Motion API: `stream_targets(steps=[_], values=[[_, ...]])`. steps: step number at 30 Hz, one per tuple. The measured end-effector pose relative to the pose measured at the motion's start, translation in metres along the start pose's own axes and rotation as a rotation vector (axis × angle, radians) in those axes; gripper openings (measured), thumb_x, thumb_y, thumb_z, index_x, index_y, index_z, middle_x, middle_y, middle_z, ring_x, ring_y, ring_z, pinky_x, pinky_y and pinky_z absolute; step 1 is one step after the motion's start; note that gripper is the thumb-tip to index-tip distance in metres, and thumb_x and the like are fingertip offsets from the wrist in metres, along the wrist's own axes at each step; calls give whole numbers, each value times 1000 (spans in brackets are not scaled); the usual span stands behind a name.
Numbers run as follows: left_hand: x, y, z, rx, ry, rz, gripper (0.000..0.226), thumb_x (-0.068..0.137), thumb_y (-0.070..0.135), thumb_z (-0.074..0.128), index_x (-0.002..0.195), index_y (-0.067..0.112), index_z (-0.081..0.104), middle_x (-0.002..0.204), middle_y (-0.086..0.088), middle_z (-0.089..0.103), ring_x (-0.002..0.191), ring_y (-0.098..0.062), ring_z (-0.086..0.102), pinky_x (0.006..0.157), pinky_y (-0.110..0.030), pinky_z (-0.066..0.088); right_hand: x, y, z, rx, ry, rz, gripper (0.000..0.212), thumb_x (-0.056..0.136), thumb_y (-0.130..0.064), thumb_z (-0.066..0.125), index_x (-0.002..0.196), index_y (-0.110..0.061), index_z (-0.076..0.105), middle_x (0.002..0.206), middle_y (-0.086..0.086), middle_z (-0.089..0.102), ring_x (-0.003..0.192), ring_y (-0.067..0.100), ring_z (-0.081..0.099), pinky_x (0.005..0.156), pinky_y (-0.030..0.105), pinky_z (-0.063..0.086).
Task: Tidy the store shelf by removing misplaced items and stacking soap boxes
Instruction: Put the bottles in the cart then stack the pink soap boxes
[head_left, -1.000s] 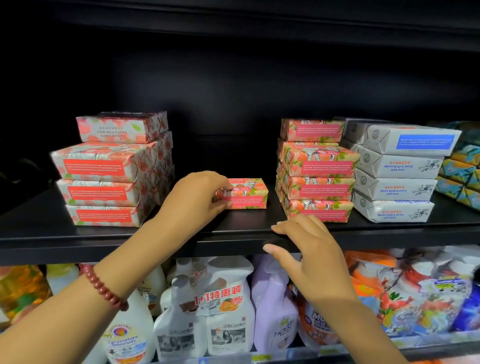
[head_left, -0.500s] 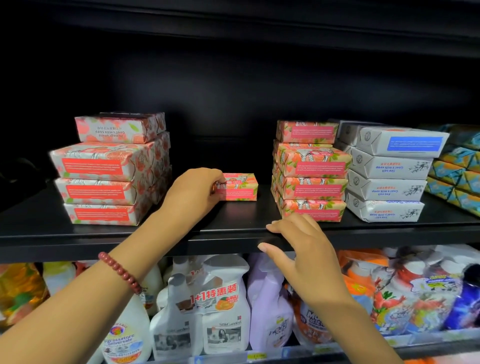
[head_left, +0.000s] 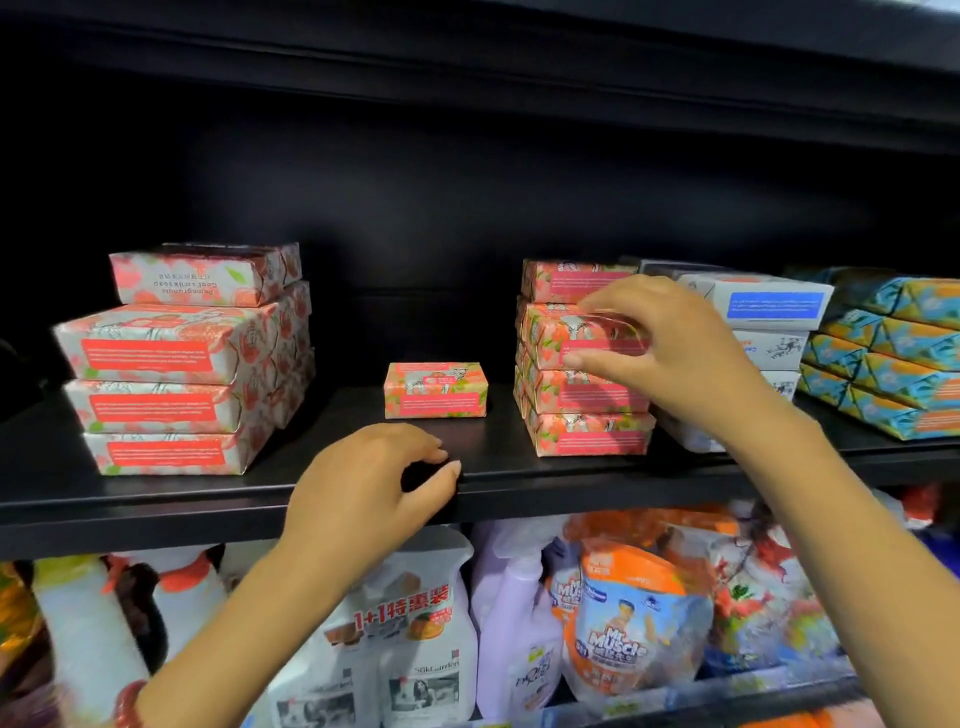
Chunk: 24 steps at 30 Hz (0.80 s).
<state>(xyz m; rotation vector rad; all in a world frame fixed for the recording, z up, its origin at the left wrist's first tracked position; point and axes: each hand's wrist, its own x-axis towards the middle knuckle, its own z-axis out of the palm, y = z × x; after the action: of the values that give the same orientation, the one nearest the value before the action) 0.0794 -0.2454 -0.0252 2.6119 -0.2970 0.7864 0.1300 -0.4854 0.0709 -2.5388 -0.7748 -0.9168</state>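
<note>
On the shelf (head_left: 156, 501), white boxes (head_left: 769, 304) sit beside the pink stack (head_left: 589, 441).

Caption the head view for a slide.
Right hand reaches the pink soap stack; left hand rests at the shelf edge.

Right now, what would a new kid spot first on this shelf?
One small pink soap box sits alone on the shelf, between the left stack and the right stack. The right hand reaches at the right stack; the left hand rests on the shelf's front edge.
</note>
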Motion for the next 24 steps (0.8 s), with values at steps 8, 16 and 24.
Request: stream_targets(steps=[8, 16, 24], values=[[-1, 2, 0, -7, 3, -13, 50, 76, 59, 40, 93, 27, 74, 99, 16, 70, 93, -5, 63, 72, -22, 47, 17, 6, 6, -178, -211, 44, 76, 70, -57, 69, 132, -19, 48, 130, 1, 44, 126, 16, 31, 101, 31, 30], [-1, 5, -1, 24, -10, -3, 54, 77, 61, 34, 98, 28, 73, 102, 16, 69, 95, -4, 61, 72, -19, 45, 22, -1, -3, -101, -317, 103, 70, 63, -62, 69, 118, -21, 55, 116, -5, 55, 109, 16, 49, 90, 33, 45], [12, 13, -10, -19, -19, 78, 59, 73, 60, 54, 125, 32, 57, 114, 11, 64, 102, -11, 59, 77, -25, 48, -16, -12, -15, -179, -101, 82, 89, 57, -68, 64, 132, -24, 46, 122, -6, 46, 117, 10, 35, 89, 29, 36]])
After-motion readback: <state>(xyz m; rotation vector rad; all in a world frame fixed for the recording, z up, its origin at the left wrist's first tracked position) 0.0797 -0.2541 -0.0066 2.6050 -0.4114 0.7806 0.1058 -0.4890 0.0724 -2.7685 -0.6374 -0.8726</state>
